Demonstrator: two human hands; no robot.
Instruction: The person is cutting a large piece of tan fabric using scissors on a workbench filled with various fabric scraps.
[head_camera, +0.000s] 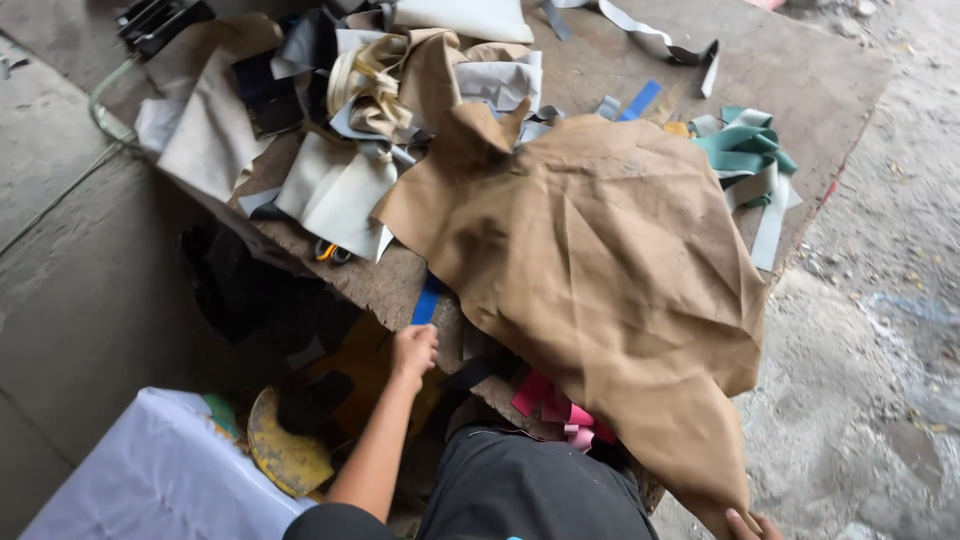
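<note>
Left to right, all placed against the big tan hide (600, 260) draped over the table (800, 80).

Far left of the hide: white cloth bundle (160, 480) at bottom corner, yellow round disc (280, 455) just beside it.

Left hand (413, 352) sits just left of the hide's lower edge, fingers curled at the near end of a blue strip (427, 300) on the table edge. Probably pinching it, but contact is too small to confirm.

Up-left of the hide: heap of cream, grey and tan offcuts (340, 190), touching its top edge. Pink scraps (560, 410) poke out below the hide.

Right of the hide: teal and pale strips (750, 150), touching its upper right edge.

Right hand (752, 524) is at the hide's bottom tip, mostly cut off by the frame; fingers touch the tip, grip state not readable.
</note>
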